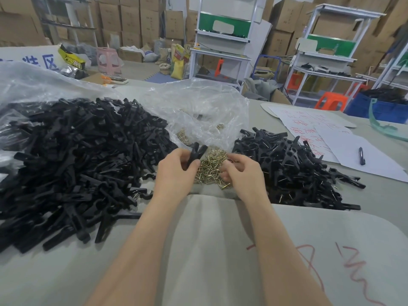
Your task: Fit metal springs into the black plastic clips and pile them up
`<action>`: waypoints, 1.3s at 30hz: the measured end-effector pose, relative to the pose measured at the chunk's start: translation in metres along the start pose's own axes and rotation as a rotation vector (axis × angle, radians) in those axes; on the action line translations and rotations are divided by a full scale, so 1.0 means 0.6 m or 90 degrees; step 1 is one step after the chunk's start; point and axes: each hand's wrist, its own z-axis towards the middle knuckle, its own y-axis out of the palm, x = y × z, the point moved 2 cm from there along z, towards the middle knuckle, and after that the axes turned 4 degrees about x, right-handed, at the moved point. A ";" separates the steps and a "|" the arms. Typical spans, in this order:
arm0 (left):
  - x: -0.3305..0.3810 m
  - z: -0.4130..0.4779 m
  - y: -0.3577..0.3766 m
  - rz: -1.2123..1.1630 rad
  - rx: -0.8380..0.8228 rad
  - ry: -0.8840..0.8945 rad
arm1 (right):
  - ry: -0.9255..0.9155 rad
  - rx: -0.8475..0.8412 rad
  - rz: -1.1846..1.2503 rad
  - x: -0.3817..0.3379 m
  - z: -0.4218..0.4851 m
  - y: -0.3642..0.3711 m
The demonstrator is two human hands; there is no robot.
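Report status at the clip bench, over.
Left grip holds a black clip. Right grip curled over the spring pile, pick unclear. Finished pile to the right, path clear.

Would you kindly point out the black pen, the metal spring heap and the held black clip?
black pen (361, 156): head view, mid barrel.
metal spring heap (209, 168): head view, centre of heap.
held black clip (197, 153): head view, below its splayed upper end.

Soft, even light; my left hand (174, 171) and right hand (242, 173) throw only faint shadows on the grey cloth-covered table (209, 239). The crinkled clear plastic bag (198, 107) shows pale glare, and the heap of black plastic clips (77, 155) loses detail. The wide lens bows the white metal racks (326, 58) at the edge, and my fingertips (224, 176) look slightly smeared.
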 end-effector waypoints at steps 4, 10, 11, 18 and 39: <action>-0.002 0.003 -0.001 -0.027 0.010 -0.007 | -0.086 0.024 -0.206 -0.009 -0.004 -0.009; 0.000 0.002 -0.002 -0.033 0.025 -0.033 | -0.001 -0.118 -0.541 0.004 -0.008 -0.002; 0.001 0.002 -0.001 -0.031 0.023 -0.031 | 0.001 -0.112 -0.537 0.004 -0.009 -0.001; -0.003 0.001 0.002 -0.019 -0.006 -0.001 | -0.055 0.030 -0.293 0.004 -0.006 -0.009; 0.011 -0.013 0.016 0.143 -0.123 0.232 | -0.029 -0.070 -0.083 -0.017 -0.006 -0.016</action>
